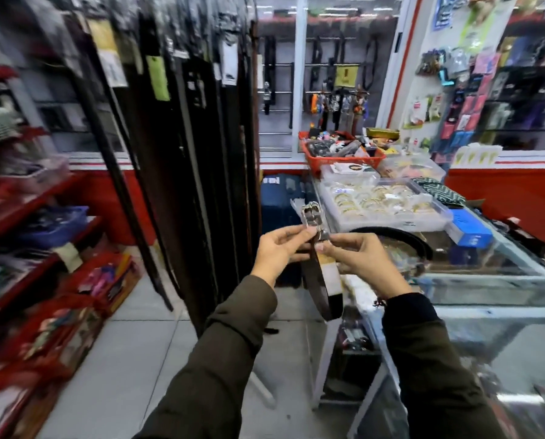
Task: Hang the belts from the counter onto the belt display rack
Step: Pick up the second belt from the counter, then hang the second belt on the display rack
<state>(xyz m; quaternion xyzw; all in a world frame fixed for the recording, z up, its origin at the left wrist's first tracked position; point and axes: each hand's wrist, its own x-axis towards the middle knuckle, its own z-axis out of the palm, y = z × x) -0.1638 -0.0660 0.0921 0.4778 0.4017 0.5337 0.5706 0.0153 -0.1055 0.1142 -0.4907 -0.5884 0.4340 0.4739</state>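
Dark brown belt [320, 280] held nearly upright, silver buckle [312, 217] end up above the fingers, strap hanging down below, pinched near the buckle between left hand [277, 251] and right hand [356, 258], both closed on it, just left of the glass counter [486, 280], right of the belt rack [185, 122].

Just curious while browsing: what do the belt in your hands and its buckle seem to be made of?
The belt looks like dark brown leather or imitation leather; its smooth strap bends stiffly and has a slight sheen. The buckle looks like polished silver-toned metal, with bright glints. The exact materials can't be confirmed.
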